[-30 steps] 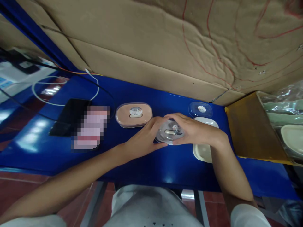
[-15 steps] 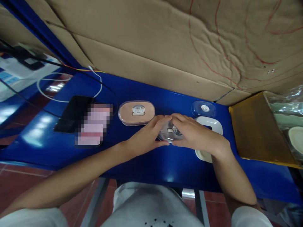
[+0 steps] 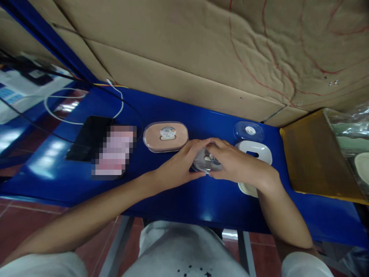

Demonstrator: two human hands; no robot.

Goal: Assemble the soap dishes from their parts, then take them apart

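One grey box (image 3: 201,162): in the middle of your blue table (image 3: 173,206), straight in front of you, under a clear cover with a round sticker and a pale slot showing between your hands. Whether its base rests on the tabletop or sits just above it, you cannot tell here.
Left hand (image 3: 182,163): curved round the box's left end, thumb at the near edge, fingers at the far edge, spread only to its width.
Right hand (image 3: 232,161): the mirror of that on the right end, partly hiding the sticker; the fingers hold the box and nothing else. Gripping both ends probably keeps the cover and body square and spreads the pressure evenly.
Peach box (image 3: 154,139): beyond your left hand, clear-covered and stickered, lying flat, slot facing up; set aside there, it seems, to leave room for both forearms.
Clear lid (image 3: 240,131): flat beyond your right hand, likely placed within easy reach.
White slotted piece (image 3: 265,152): just nearer than the clear lid, partly behind your wrist.
Cream tray (image 3: 248,189): nearer still, mostly covered by your forearm.
Carton (image 3: 319,165): at the right end, holding wrapped pale-green pieces, presumably as handy stock.
Phone (image 3: 112,154): left, beside a black device (image 3: 83,144), well apart from your hands.
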